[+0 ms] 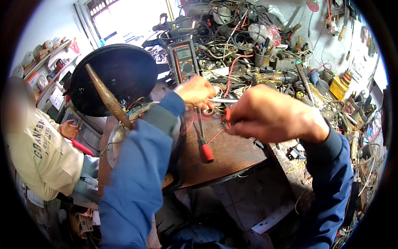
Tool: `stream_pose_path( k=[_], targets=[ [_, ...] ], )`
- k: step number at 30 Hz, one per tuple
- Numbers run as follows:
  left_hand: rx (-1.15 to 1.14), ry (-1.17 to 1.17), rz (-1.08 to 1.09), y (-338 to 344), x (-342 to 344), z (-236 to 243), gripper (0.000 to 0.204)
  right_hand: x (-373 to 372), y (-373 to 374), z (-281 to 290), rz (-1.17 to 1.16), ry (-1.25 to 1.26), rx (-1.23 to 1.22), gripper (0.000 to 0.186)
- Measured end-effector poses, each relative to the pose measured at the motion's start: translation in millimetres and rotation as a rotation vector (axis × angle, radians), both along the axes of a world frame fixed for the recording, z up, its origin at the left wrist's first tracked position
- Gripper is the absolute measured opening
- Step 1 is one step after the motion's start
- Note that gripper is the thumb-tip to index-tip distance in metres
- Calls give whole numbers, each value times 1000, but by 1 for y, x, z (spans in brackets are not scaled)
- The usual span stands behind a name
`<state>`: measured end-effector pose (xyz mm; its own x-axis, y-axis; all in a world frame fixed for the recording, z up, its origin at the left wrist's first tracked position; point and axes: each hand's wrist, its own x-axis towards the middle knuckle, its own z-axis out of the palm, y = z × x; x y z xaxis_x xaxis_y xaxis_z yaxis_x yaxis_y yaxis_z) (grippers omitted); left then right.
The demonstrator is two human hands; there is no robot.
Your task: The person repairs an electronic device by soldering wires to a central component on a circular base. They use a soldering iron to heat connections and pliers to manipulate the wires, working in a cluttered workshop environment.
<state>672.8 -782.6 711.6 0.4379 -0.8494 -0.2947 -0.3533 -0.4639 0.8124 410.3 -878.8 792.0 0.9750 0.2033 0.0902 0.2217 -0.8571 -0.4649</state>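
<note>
Over the desk (238, 153), your right hand (271, 114) curls its fingers around a slim metal shaft (224, 100) reaching your left hand (195, 92), whose pinch I cannot tell. 1 red-handled tool (207, 153) lies below; a multimeter (185, 64) sits beyond.

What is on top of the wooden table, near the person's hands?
A dark-shafted tool with a red handle and a small ring-shaped item are visible on the wooden table. The left sleeve and right hand cover whatever lies beneath them.
</note>
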Motion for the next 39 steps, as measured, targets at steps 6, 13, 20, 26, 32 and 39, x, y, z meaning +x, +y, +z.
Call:
stream_pose_path(
  k=[6, 13, 20, 26, 32, 39],
  targets=[
    [-688, -174, 6, 142, -14, 140, 34, 17, -18, 3, -282, -257, 995, 30],
    [-868, -430, 311, 267, -16, 131, 26, 60, -12, 21, -191, -730, 1443, 23],
    [-346, -651, 446, 337, 22, 37, 14, 77, -11, -7, 159, -815, 1647, 20],
    [-10, -875, 424, 380, 66, -23, 36, 85, 44, -75, -195, -781, 1812, 20],
    [184, -963, 334, 418, 88, -71, 24, 80, 60, -123, -100, -484, 1816, 30],
    [-154, -600, 511, 407, 39, -14, 22, 82, 111, -120, -154, -321, 1373, 14]
  ],
)
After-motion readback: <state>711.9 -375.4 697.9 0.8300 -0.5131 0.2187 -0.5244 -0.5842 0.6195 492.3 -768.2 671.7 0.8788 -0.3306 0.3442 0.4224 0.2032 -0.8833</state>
